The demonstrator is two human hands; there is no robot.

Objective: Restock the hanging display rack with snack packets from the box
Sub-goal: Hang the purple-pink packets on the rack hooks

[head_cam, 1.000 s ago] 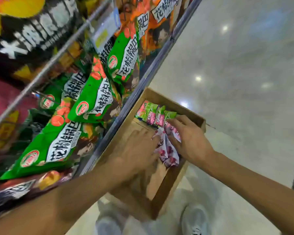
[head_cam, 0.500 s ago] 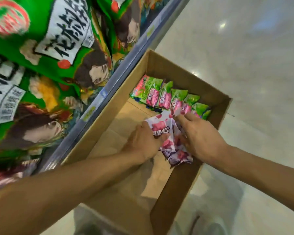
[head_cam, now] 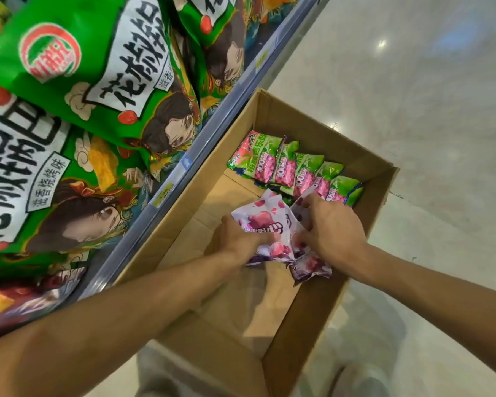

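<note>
An open cardboard box (head_cam: 367, 213) stands on the floor beside the display rack. Inside it, both hands hold a bunch of white-and-purple snack packets (head_cam: 265, 222). My left hand (head_cam: 239, 239) grips the bunch from the left, and my right hand (head_cam: 331, 227) grips it from the right; another purple packet (head_cam: 309, 267) hangs below my right hand. A row of several green-and-pink packets (head_cam: 287, 170) stands along the box's far end. Large green snack bags (head_cam: 98, 81) hang on the rack at the left.
The rack's grey metal rail (head_cam: 212, 136) with yellow price labels runs along the box's left side. Shiny pale floor tiles (head_cam: 413, 96) spread to the right. My grey shoes (head_cam: 364, 379) show below the box.
Both hands have lifted the white-and-purple packets slightly within the box. The view has drawn closer to the box and rack, so the green bags fill more of the left.
</note>
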